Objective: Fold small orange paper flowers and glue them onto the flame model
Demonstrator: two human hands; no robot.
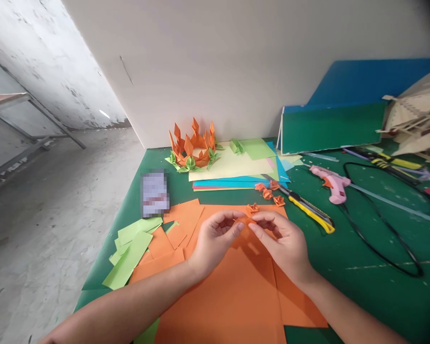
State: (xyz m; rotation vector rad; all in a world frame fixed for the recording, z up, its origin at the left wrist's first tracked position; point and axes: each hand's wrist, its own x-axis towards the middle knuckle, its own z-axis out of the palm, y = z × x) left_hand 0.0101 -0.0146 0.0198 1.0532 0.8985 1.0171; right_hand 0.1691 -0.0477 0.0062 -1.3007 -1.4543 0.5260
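Observation:
My left hand (215, 239) and my right hand (284, 241) meet over a large orange paper sheet (236, 291) on the green table (361, 248). Both pinch a small folded orange paper piece (246, 222) between fingertips. Just beyond the fingers lies a small folded orange paper flower (252, 208), and three more (270, 191) sit further back. An orange and green paper crown (192, 148) stands near the wall.
Green paper strips (132, 248) lie at the left edge. A stack of coloured sheets (236, 169), a yellow utility knife (310, 208), a pink glue gun (331, 184), a black cable (380, 239) and a green-blue board (329, 126) lie to the right.

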